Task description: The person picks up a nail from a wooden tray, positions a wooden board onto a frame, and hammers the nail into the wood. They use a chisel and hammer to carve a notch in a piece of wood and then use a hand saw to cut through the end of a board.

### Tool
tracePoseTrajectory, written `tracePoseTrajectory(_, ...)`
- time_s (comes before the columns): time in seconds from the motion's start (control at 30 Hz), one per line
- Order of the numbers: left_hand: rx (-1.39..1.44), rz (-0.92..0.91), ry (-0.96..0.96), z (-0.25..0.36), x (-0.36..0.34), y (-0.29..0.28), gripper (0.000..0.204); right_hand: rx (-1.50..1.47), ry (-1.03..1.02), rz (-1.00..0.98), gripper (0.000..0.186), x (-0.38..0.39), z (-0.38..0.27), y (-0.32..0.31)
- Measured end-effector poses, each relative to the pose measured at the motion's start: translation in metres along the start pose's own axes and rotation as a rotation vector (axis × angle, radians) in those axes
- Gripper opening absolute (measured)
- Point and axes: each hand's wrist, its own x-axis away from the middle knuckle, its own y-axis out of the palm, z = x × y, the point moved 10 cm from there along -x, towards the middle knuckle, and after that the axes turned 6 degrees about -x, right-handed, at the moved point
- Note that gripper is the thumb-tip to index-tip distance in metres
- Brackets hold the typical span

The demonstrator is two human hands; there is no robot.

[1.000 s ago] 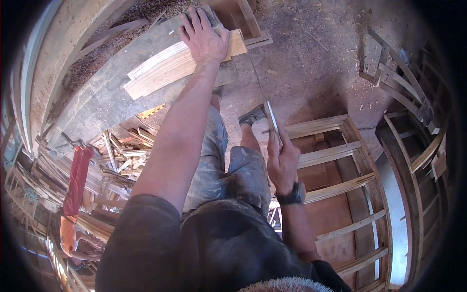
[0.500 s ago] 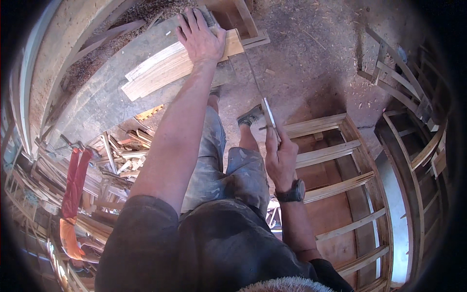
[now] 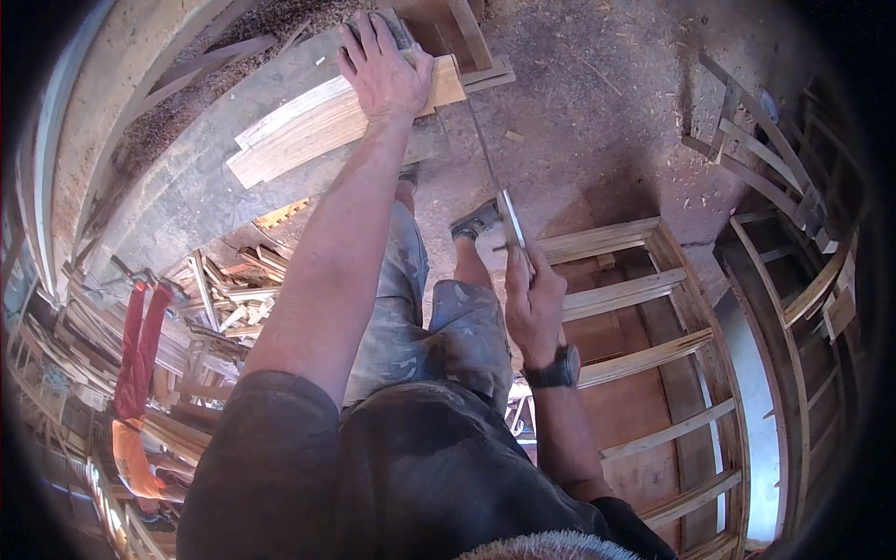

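My left hand (image 3: pixel 387 79) lies flat with its fingers stretched across light wooden boards (image 3: pixel 303 138), pressing near their far right end. These boards rest side by side on a long grey plank surface (image 3: pixel 187 177). In my right hand (image 3: pixel 537 303), the fingers are wrapped round a handsaw, whose thin blade (image 3: pixel 485 145) shows almost edge-on. The blade's far end meets the boards' right end, just right of my left hand. The handsaw's handle is mostly hidden inside my right hand.
A slatted wooden frame (image 3: pixel 625 294) stands close by my right forearm. Scrap wood (image 3: pixel 238 299) is piled at the left. Another person in red trousers (image 3: pixel 140 345) stands at far left. Curved timbers (image 3: pixel 121 103) line the upper left; wooden frames (image 3: pixel 765 149) stand at right.
The handsaw and my right hand have shifted very slightly left and up in the picture, as has most of the scene. My left hand stays on the boards.
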Motion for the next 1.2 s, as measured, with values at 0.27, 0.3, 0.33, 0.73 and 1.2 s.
tracePoseTrajectory(0.27,0.029,-0.004,-0.012,0.009,0.0,0.006,0.081,0.141,-0.249,0.099,0.035,-0.136,-0.037,0.038)
tracePoseTrajectory(0.3,0.025,0.0,-0.01,0.003,-0.004,0.006,0.081,0.081,-0.217,0.067,0.036,-0.118,-0.033,0.038)
tracePoseTrajectory(0.33,0.036,0.01,-0.02,-0.004,-0.002,0.006,0.081,0.024,-0.176,0.032,0.036,-0.084,-0.027,0.033)
tracePoseTrajectory(0.73,0.077,0.006,0.003,0.013,0.006,0.006,0.082,0.179,-0.183,0.135,0.042,-0.156,-0.048,0.038)
tracePoseTrajectory(1.2,0.09,-0.004,-0.005,0.013,0.001,0.004,0.08,0.157,-0.16,0.079,0.037,-0.145,-0.037,0.038)
